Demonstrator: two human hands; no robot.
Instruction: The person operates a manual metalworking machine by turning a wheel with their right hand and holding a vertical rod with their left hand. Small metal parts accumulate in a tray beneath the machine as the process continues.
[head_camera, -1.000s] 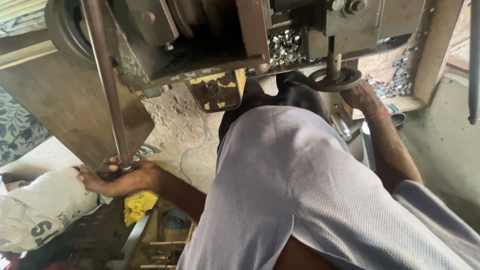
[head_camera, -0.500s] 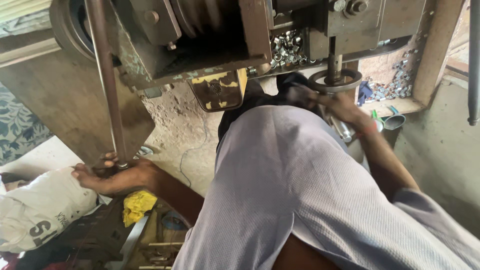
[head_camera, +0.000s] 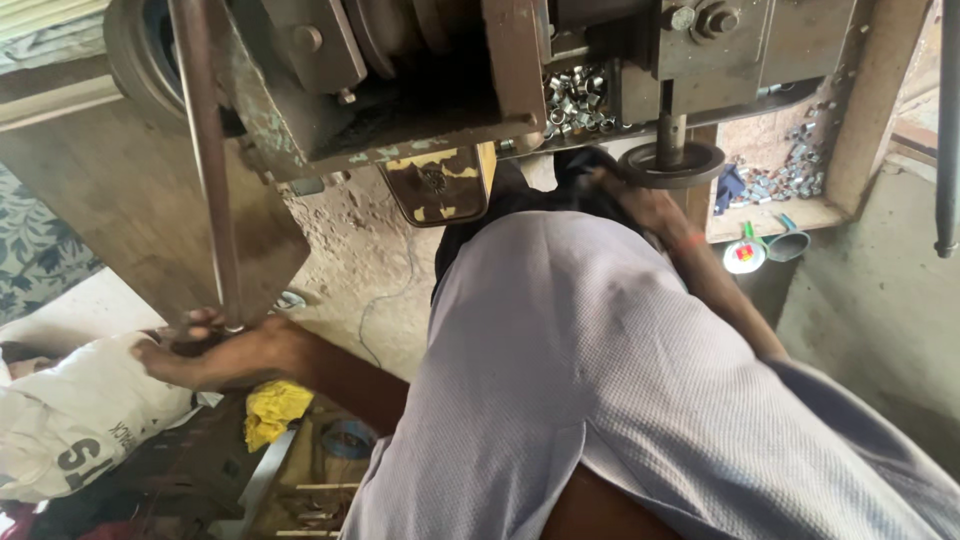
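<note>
My left hand is closed around the lower end of a long rusty metal lever bar that hangs down from a heavy press machine. My right hand reaches up just below and left of a round metal disc on the machine's vertical spindle. That hand is blurred, so its fingers and anything in them are hidden. My grey shirt fills the middle of the view.
Several small shiny metal rings lie heaped on the machine's bed, with more on a wooden ledge at the right. A white printed sack, a yellow cloth and a small funnel lie low down.
My right hand has slid left from beside the disc to just under it. The left hand stays on the lever and has drifted slightly left.
</note>
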